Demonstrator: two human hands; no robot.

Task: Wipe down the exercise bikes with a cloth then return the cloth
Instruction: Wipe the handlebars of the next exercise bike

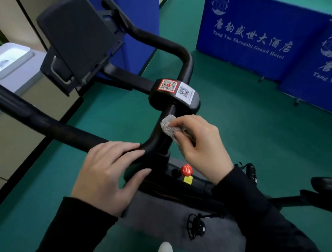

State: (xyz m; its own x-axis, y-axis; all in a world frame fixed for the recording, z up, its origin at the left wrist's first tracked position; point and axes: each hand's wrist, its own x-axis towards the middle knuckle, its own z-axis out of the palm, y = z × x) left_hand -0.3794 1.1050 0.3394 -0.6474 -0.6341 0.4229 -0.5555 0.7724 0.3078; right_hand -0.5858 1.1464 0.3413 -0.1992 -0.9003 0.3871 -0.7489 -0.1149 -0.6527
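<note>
Cloth (168, 126): small, grey, with a nubbly looped pile, bunched into a wad. Its rounded far end shows pale past the fingertips. The rest is darker and mostly hidden in the palm.

Our right hand (202, 141) grips it, fingers and thumb curled round the wad. We press it against the black handlebar (49, 122) at the centre bend, just near of the clamp block (156, 103) bearing two QR stickers (168, 85).

Our left hand (106, 172) rests on the bar just left of the cloth, fingers straight over the top, thumb spread beneath, not clasping.

A red knob (186, 170) sits below the right hand, on the near side.
</note>
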